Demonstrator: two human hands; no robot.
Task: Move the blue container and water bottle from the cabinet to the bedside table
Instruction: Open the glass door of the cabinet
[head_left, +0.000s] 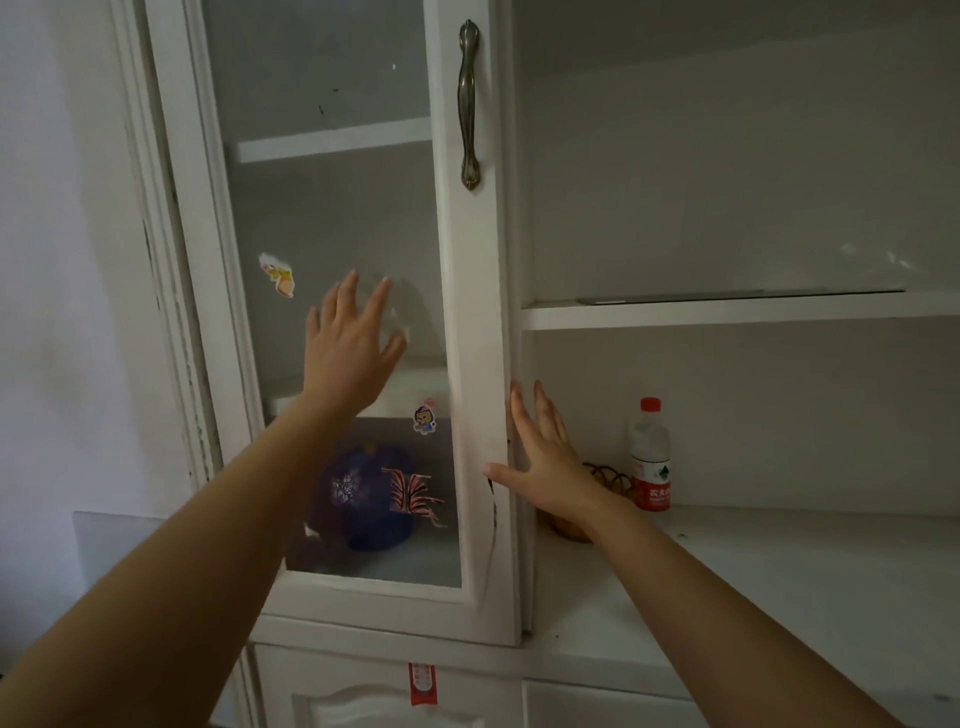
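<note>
Showing left hand (349, 347) splayed before glass door (322, 208) | right hand (545, 465) flat at its edge

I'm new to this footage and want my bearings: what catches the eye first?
Two bare hands reach up at a white cabinet: the left hand spreads open at the glass door, and the right hand lies open by that door's right edge. Behind the glass, low down, sits the blue container. The red-capped bottle stands on the open shelf, just right of the right hand.
</note>
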